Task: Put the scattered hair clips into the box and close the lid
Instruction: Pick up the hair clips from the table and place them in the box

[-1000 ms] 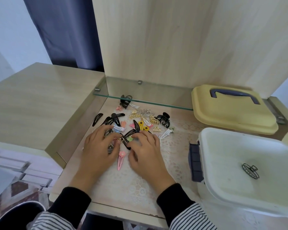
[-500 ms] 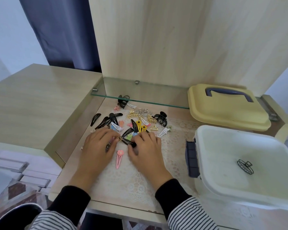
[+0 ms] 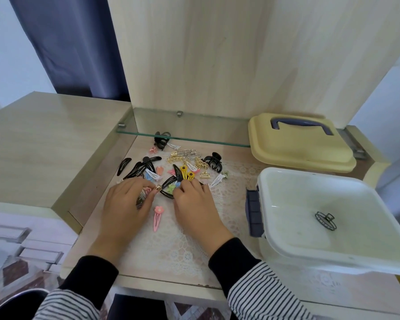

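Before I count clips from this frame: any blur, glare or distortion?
Head view: soft, even light, faint shadows; the hair clips look sharp; the glass shelf reflects mildly, without harsh glare; wide-angle bends the box rim; the left hand and right hand cover some clips.

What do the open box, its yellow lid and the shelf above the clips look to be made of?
White box: probably plastic, matte, with a moulded rounded rim. Yellow lid: plastic too, smooth, faint sheen, rounded moulded edges. Shelf: clear glass, see-through with a greenish edge.
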{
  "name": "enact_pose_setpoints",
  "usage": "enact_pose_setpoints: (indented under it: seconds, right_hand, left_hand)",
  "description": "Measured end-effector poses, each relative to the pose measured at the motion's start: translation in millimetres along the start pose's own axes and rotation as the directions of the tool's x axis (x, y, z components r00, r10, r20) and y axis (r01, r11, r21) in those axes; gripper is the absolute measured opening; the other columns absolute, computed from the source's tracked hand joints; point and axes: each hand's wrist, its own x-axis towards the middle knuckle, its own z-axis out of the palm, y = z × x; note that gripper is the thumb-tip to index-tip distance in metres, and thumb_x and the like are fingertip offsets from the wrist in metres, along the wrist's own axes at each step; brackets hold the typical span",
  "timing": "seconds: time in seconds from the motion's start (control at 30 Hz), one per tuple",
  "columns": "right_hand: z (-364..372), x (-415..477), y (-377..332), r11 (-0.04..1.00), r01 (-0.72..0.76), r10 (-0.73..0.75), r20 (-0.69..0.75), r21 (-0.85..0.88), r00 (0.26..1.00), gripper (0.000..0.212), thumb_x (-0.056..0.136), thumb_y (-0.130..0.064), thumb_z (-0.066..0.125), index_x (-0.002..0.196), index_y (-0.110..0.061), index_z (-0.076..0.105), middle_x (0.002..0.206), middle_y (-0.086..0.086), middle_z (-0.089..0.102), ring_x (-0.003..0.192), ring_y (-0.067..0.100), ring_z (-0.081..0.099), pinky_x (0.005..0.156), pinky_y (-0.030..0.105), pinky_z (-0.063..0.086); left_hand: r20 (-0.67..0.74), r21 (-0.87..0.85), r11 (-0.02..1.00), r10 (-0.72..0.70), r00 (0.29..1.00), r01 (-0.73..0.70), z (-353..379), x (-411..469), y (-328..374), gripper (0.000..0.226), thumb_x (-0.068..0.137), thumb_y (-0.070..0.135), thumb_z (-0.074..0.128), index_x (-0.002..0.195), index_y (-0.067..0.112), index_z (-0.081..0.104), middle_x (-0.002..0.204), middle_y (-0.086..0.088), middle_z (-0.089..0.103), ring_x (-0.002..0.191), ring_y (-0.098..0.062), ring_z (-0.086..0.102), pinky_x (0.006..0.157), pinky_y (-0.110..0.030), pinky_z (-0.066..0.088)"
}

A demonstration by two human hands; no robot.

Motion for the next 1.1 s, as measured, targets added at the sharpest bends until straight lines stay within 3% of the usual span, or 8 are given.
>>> enact_pose_setpoints:
  seconds: [0.13, 0.23, 0.4, 0.6, 0.67, 0.77, 0.93, 1.1]
  right_hand:
    - [-11.0, -5.0, -3.1, 0.995, -0.044, 0.04, 0.049, 0.086, 0.998, 0.02, 0.062, 0.0, 0.077, 0.079, -0.007, 0.068, 0.076, 0.009, 0.062, 0.066, 0.025, 0.059, 0.054, 0.033, 0.048]
    - [-38.1, -7.3, -5.4, 0.99, -0.085, 0.072, 0.118, 0.112, 0.99, 0.031, 0.078, 0.003, 0.062, 0.109, -0.002, 0.06, 0.099, 0.015, 0.06, 0.078, 0.032, 0.062, 0.055, 0.031, 0.04]
    - [-105.8, -10.4, 9.6, 0.984, -0.116, 0.091, 0.184, 0.131, 0.979, 0.033, 0.088, 0.003, 0.046, 0.12, -0.006, 0.045, 0.102, 0.01, 0.05, 0.083, 0.027, 0.053, 0.063, 0.03, 0.035]
    - [-186.3, -15.2, 67.1, 0.948, -0.227, 0.182, 0.208, 0.223, 0.961, 0.013, 0.092, -0.006, 0.048, 0.094, -0.011, 0.06, 0.086, 0.003, 0.058, 0.082, 0.019, 0.054, 0.065, 0.024, 0.043]
    - [-208.3, -18.5, 88.5, 0.911, -0.293, 0.227, 0.243, 0.289, 0.943, 0.015, 0.092, -0.009, 0.05, 0.089, -0.016, 0.064, 0.078, -0.005, 0.057, 0.079, 0.015, 0.055, 0.063, 0.016, 0.043]
    - [-226.8, -23.9, 120.7, 0.881, -0.358, 0.255, 0.329, 0.308, 0.909, 0.018, 0.09, -0.01, 0.054, 0.088, -0.019, 0.07, 0.076, -0.005, 0.064, 0.074, 0.012, 0.061, 0.07, 0.025, 0.05]
    - [-230.7, -32.4, 162.6, 0.86, -0.419, 0.239, 0.493, 0.293, 0.836, 0.021, 0.09, -0.01, 0.056, 0.09, -0.022, 0.073, 0.075, -0.003, 0.071, 0.07, 0.01, 0.066, 0.073, 0.025, 0.055]
    - [-210.6, -42.5, 189.2, 0.831, -0.469, 0.199, 0.627, 0.3, 0.753, 0.014, 0.088, -0.01, 0.061, 0.092, -0.017, 0.072, 0.073, -0.005, 0.072, 0.072, 0.009, 0.068, 0.071, 0.023, 0.056]
  left_hand:
    - [-0.015, 0.057, 0.997, -0.051, 0.999, 0.052, -4.7, 1.8, 4.1, 0.016, 0.09, 0.029, 0.059, 0.096, 0.016, 0.068, 0.098, 0.004, 0.068, 0.093, -0.017, 0.06, 0.079, -0.034, 0.047]
    - [0.027, 0.08, 0.99, -0.116, 0.993, 0.114, -10.2, 8.7, 5.0, 0.007, 0.088, 0.018, 0.067, 0.095, 0.015, 0.067, 0.098, 0.002, 0.068, 0.087, -0.021, 0.063, 0.072, -0.035, 0.049]
    - [0.113, 0.166, 0.986, 0.007, 0.994, -0.026, -22.3, 29.9, 18.6, 0.006, 0.083, 0.017, 0.072, 0.086, 0.015, 0.068, 0.087, 0.001, 0.068, 0.072, -0.024, 0.062, 0.052, -0.026, 0.037]
    - [0.191, -0.316, 0.928, -0.142, 0.971, 0.198, -26.3, 64.7, 82.1, 0.006, 0.087, 0.021, 0.069, 0.09, 0.025, 0.066, 0.092, 0.018, 0.065, 0.088, -0.005, 0.061, 0.08, -0.024, 0.048]
    - [0.237, -0.448, 0.858, -0.157, 0.959, 0.251, -28.0, 77.9, 116.3, 0.008, 0.086, 0.02, 0.07, 0.086, 0.026, 0.066, 0.089, 0.019, 0.067, 0.085, 0.0, 0.064, 0.079, -0.016, 0.051]
    - [0.397, -0.509, 0.802, -0.103, 0.912, 0.312, -26.2, 93.1, 163.8, 0.005, 0.084, 0.025, 0.072, 0.085, 0.022, 0.068, 0.083, 0.012, 0.071, 0.075, -0.001, 0.067, 0.069, -0.014, 0.051]
    - [0.561, -0.398, 0.9, 0.084, 0.824, 0.179, -4.5, 109.4, 211.5, 0.004, 0.082, 0.031, 0.073, 0.08, 0.031, 0.07, 0.073, 0.022, 0.068, 0.068, 0.006, 0.062, 0.06, -0.014, 0.047]
    - [0.657, -0.213, 0.955, 0.296, 0.693, -0.206, 11.9, 117.6, 236.0, 0.004, 0.085, 0.036, 0.067, 0.089, 0.034, 0.068, 0.09, 0.025, 0.067, 0.084, 0.004, 0.058, 0.072, -0.021, 0.047]
